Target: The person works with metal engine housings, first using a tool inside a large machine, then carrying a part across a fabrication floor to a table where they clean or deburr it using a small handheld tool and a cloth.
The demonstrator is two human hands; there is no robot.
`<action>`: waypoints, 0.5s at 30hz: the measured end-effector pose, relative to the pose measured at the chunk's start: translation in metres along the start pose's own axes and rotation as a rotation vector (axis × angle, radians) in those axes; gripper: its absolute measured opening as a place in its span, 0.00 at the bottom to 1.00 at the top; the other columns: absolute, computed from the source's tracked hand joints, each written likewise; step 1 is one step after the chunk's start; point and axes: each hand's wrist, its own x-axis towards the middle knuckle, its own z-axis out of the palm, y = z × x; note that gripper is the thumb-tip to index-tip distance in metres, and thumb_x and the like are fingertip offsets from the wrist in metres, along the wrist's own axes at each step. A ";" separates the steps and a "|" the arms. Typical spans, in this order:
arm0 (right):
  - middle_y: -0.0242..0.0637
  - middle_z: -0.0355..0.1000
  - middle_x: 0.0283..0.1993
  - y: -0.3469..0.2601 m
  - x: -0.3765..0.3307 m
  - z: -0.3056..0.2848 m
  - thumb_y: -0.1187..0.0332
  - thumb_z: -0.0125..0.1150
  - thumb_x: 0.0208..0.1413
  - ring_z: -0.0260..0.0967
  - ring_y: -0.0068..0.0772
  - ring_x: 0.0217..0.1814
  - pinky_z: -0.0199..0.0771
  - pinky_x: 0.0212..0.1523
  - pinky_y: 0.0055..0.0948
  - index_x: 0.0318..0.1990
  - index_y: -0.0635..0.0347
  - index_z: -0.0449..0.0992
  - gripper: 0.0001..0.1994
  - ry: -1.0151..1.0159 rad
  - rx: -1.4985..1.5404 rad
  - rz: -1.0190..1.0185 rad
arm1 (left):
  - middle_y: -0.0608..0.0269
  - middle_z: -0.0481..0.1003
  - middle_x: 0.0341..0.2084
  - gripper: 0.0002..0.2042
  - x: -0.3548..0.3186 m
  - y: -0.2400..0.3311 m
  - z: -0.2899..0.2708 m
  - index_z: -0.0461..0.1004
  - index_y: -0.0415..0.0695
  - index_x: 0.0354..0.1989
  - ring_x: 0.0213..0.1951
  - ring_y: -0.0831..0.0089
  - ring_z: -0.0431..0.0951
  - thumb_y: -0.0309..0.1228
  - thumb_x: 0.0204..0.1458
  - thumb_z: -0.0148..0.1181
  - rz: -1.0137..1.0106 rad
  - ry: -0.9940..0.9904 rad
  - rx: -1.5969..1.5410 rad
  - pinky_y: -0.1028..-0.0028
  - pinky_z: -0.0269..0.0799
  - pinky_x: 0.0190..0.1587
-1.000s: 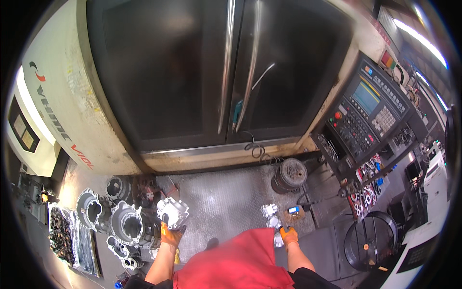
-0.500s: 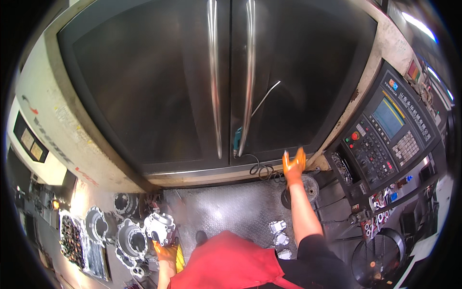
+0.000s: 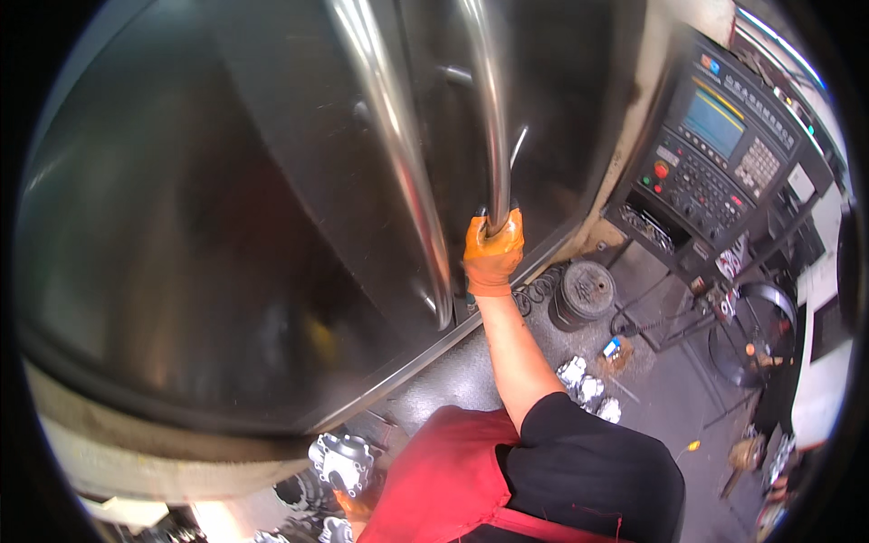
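Machine shop, dark enclosure doors (image 3: 226,226) ahead. Right hand (image 3: 493,253) (orange glove) clenched round right door handle (image 3: 489,109), placed for pulling; left hand (image 3: 348,500) gripping a metal casting (image 3: 341,462) low.

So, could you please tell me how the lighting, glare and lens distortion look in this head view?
In the head view the fisheye bends the two steel door handles into curves, and bright glare streaks run along them. The dark machine doors show soft, blurred reflections. The right hand in its orange glove is well lit and sharp; the left hand at the lower edge, under a metal casting, is dimmer and mostly hidden.
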 end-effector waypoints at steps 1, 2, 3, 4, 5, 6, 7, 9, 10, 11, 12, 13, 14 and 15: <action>0.53 0.70 0.32 0.000 -0.009 0.005 0.70 0.64 0.47 0.69 0.61 0.33 0.71 0.35 0.47 0.45 0.70 0.70 0.19 -0.019 -0.063 0.006 | 0.67 0.75 0.52 0.27 0.018 0.010 0.002 0.68 0.52 0.60 0.48 0.69 0.76 0.53 0.56 0.56 -0.003 0.000 0.006 0.65 0.73 0.47; 0.53 0.72 0.35 0.005 -0.011 0.004 0.71 0.65 0.45 0.70 0.60 0.34 0.72 0.36 0.47 0.50 0.71 0.70 0.23 -0.037 -0.139 0.005 | 0.67 0.75 0.52 0.27 0.033 0.017 0.009 0.68 0.52 0.60 0.48 0.69 0.76 0.53 0.56 0.56 -0.006 -0.010 0.014 0.65 0.73 0.47; 0.53 0.71 0.32 -0.001 -0.014 0.004 0.71 0.66 0.44 0.70 0.60 0.30 0.72 0.31 0.46 0.48 0.71 0.71 0.22 -0.020 -0.146 -0.018 | 0.68 0.75 0.51 0.27 0.049 0.028 0.013 0.68 0.52 0.60 0.48 0.69 0.76 0.53 0.56 0.56 -0.004 -0.019 0.018 0.65 0.73 0.47; 0.51 0.70 0.29 -0.013 -0.010 0.000 0.71 0.66 0.43 0.69 0.59 0.29 0.70 0.29 0.46 0.46 0.70 0.72 0.21 -0.123 -0.107 0.083 | 0.68 0.75 0.51 0.27 0.061 0.033 0.018 0.68 0.53 0.60 0.48 0.69 0.76 0.53 0.56 0.56 0.008 -0.026 0.018 0.65 0.73 0.47; 0.51 0.69 0.28 -0.019 -0.010 0.005 0.71 0.66 0.43 0.69 0.59 0.29 0.70 0.29 0.46 0.44 0.69 0.72 0.19 -0.011 -0.097 -0.002 | 0.68 0.75 0.51 0.27 0.073 0.038 0.023 0.68 0.53 0.60 0.48 0.69 0.76 0.53 0.56 0.56 0.008 -0.039 0.025 0.65 0.72 0.47; 0.51 0.69 0.28 -0.018 -0.007 0.007 0.71 0.66 0.42 0.69 0.59 0.29 0.70 0.29 0.47 0.42 0.68 0.72 0.18 0.104 -0.091 -0.095 | 0.68 0.75 0.51 0.26 0.085 0.043 0.027 0.68 0.53 0.60 0.48 0.69 0.76 0.53 0.56 0.56 0.003 -0.057 0.029 0.65 0.72 0.47; 0.50 0.69 0.28 -0.007 -0.008 0.012 0.70 0.67 0.42 0.70 0.60 0.30 0.70 0.30 0.47 0.41 0.66 0.72 0.17 0.120 -0.118 -0.119 | 0.69 0.75 0.51 0.26 0.095 0.046 0.031 0.69 0.53 0.59 0.48 0.69 0.76 0.53 0.56 0.55 -0.003 -0.072 0.031 0.65 0.72 0.47; 0.51 0.70 0.29 0.002 0.004 0.010 0.70 0.67 0.43 0.70 0.60 0.30 0.71 0.30 0.46 0.39 0.65 0.71 0.16 0.122 -0.155 -0.077 | 0.69 0.76 0.51 0.26 0.111 0.049 0.038 0.69 0.54 0.59 0.48 0.69 0.76 0.53 0.56 0.55 -0.009 -0.101 0.043 0.64 0.72 0.47; 0.51 0.70 0.29 0.005 0.010 0.011 0.69 0.67 0.43 0.70 0.61 0.31 0.71 0.31 0.46 0.38 0.65 0.71 0.16 0.120 -0.166 -0.057 | 0.69 0.76 0.50 0.26 0.114 0.049 0.037 0.69 0.54 0.59 0.48 0.70 0.76 0.54 0.56 0.55 -0.014 -0.106 0.042 0.64 0.72 0.47; 0.50 0.70 0.29 0.020 0.018 0.014 0.68 0.68 0.44 0.70 0.60 0.30 0.70 0.31 0.47 0.34 0.63 0.68 0.14 0.193 -0.197 -0.046 | 0.70 0.76 0.50 0.26 0.119 0.048 0.039 0.69 0.54 0.59 0.48 0.70 0.76 0.54 0.56 0.55 -0.025 -0.119 0.050 0.64 0.72 0.47; 0.48 0.69 0.26 0.025 0.026 0.013 0.67 0.68 0.46 0.70 0.59 0.30 0.70 0.30 0.47 0.32 0.61 0.67 0.14 0.064 -0.126 0.153 | 0.70 0.76 0.50 0.26 0.122 0.043 0.035 0.69 0.55 0.59 0.48 0.70 0.76 0.54 0.56 0.55 -0.030 -0.112 0.048 0.64 0.71 0.47; 0.47 0.69 0.25 0.029 0.037 0.014 0.66 0.68 0.47 0.71 0.58 0.29 0.71 0.31 0.47 0.32 0.60 0.68 0.14 0.070 -0.126 0.168 | 0.70 0.76 0.50 0.25 0.124 0.041 0.033 0.69 0.55 0.58 0.48 0.70 0.76 0.54 0.56 0.55 -0.035 -0.104 0.044 0.64 0.71 0.47; 0.46 0.69 0.24 0.035 0.046 0.017 0.65 0.67 0.48 0.71 0.57 0.29 0.71 0.31 0.47 0.33 0.59 0.68 0.13 0.062 -0.121 0.187 | 0.70 0.76 0.50 0.25 0.125 0.035 0.024 0.70 0.55 0.58 0.48 0.70 0.76 0.54 0.56 0.55 -0.040 -0.080 0.047 0.64 0.71 0.47; 0.46 0.70 0.23 0.048 0.056 0.022 0.64 0.67 0.48 0.72 0.57 0.29 0.71 0.31 0.46 0.33 0.59 0.69 0.13 0.058 -0.132 0.229 | 0.70 0.76 0.50 0.25 0.122 0.029 0.018 0.70 0.55 0.58 0.49 0.70 0.76 0.54 0.56 0.55 -0.043 -0.055 0.043 0.64 0.71 0.47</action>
